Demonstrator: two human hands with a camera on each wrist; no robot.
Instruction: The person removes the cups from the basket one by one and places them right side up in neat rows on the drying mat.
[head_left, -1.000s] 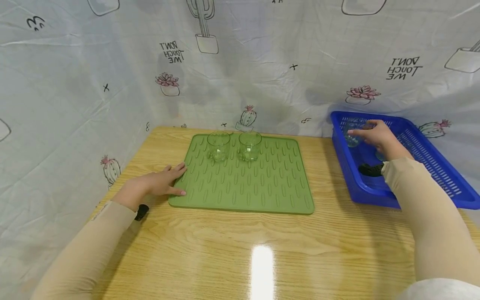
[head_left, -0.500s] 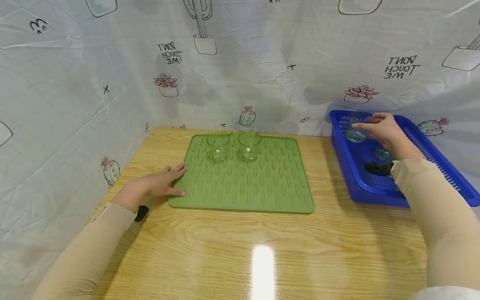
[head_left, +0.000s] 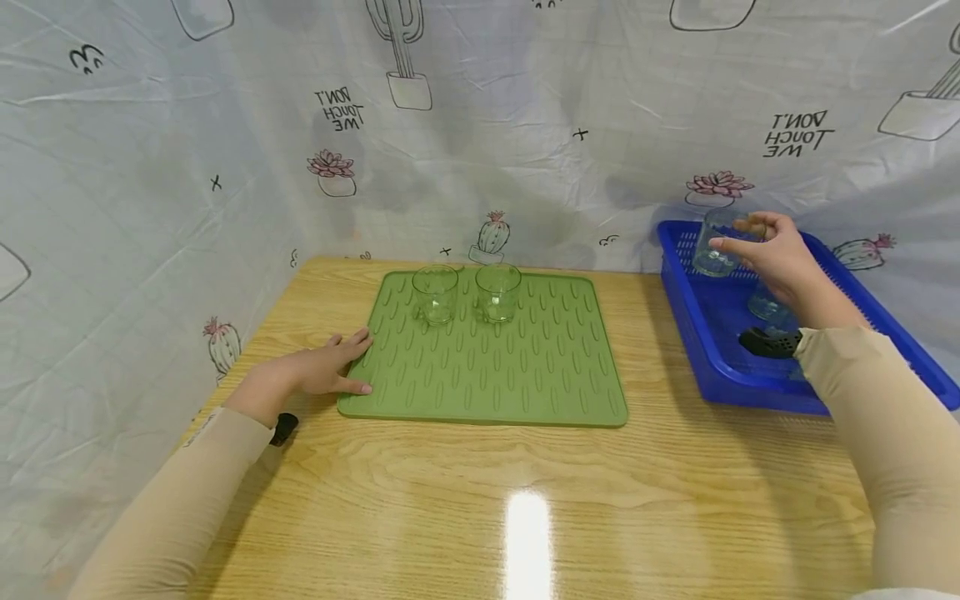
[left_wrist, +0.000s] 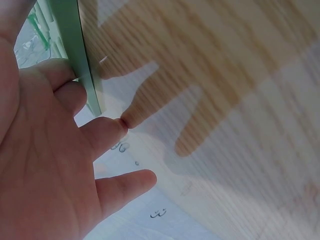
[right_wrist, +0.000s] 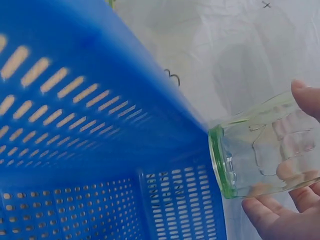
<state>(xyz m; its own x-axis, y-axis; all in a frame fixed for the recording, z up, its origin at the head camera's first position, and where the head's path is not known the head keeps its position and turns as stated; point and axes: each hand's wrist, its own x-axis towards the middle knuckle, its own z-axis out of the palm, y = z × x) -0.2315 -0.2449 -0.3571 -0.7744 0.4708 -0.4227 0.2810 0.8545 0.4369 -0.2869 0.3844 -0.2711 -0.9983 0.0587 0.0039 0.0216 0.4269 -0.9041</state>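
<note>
My right hand (head_left: 783, 258) grips a clear drinking glass (head_left: 714, 247) between thumb and fingers, over the back left part of the blue basket (head_left: 686, 333). In the right wrist view the glass (right_wrist: 255, 150) shows its thick greenish base beside the basket wall. A second glass (head_left: 765, 302) sits in the basket, partly hidden by my right arm. At the left edge of the green mat (head_left: 487, 375) my left hand (head_left: 318, 368) rests with its fingers spread. Two more glasses, a left one (head_left: 435, 296) and a right one (head_left: 498, 293), stand side by side towards the mat's back.
The basket has slotted walls and a raised rim, and stands on the right of the wooden table (head_left: 465, 492). Behind and to the left hangs a white printed sheet (head_left: 465, 142). A black strap (head_left: 768, 342) shows at my right wrist.
My right hand has lifted the glass from low inside the basket to about its back rim. The left hand has stayed at the mat's edge, and the two glasses there stand as before.
</note>
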